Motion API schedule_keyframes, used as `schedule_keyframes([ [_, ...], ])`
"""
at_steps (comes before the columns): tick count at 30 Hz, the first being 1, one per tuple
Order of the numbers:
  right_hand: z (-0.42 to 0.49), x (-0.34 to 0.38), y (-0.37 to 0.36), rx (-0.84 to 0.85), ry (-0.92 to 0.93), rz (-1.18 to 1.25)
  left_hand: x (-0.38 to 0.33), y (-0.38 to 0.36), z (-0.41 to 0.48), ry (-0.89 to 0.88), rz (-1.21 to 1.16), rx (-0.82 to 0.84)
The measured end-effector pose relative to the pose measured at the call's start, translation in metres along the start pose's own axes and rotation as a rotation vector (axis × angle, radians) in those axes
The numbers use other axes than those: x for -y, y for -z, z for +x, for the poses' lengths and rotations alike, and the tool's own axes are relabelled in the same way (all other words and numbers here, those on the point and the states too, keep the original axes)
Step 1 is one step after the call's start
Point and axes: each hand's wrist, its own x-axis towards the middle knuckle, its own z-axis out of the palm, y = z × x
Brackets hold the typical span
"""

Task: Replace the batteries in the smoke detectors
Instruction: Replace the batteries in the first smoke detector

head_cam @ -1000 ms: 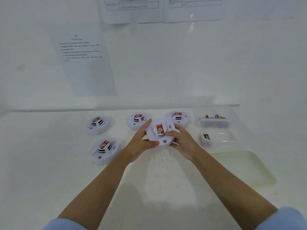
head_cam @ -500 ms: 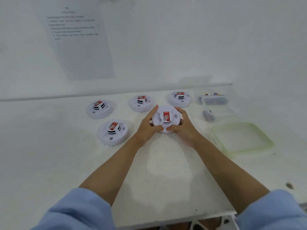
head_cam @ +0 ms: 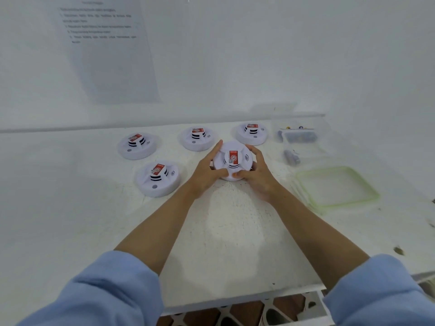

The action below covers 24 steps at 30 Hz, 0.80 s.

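Five round white smoke detectors, each with a red label facing up, lie on a white table (head_cam: 235, 231).

Centre: the central detector (head_cam: 233, 161) sits between both hands. The left hand (head_cam: 207, 171) grips its left rim, with the fingers reaching along the far-left edge and the thumb on the near edge. The right hand (head_cam: 255, 175) grips its right rim, with the fingers curled over the far-right side and the thumb on the near edge. The two thumbs nearly meet at the near rim. Whether this detector rests on the tabletop or is raised slightly above it cannot be told.

Left: the near-left detector (head_cam: 159, 178) lies just beside the left wrist, and the far-left detector (head_cam: 137, 145) lies farther back.

Rear: the middle rear detector (head_cam: 197, 138) lies just beyond the left hand. The right rear detector (head_cam: 252, 134) lies just beyond the right hand.

Right: a clear box (head_cam: 297, 136) at the far edge holds small blurred items. Nearer is a small dark cylinder (head_cam: 291, 157), too blurred to identify. A clear green-rimmed lid (head_cam: 336, 187) lies flat, near the right forearm.

Background: a printed sheet (head_cam: 106, 50) hangs on the wall.

Foreground: light blue sleeves (head_cam: 106, 292) cover the upper forearms.
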Motion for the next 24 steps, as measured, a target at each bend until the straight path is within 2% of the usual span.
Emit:
schedule_keyframes([
  [19, 0.0035, -0.0002, -0.0048, -0.079, 0.026, -0.116, 0.0010, -0.0009, 0.0001, 0.000, 0.015, 0.000],
  [24, -0.0046, 0.0036, -0.0019, -0.012, -0.008, -0.112, 0.0018, -0.0006, 0.0000, 0.012, 0.005, 0.004],
])
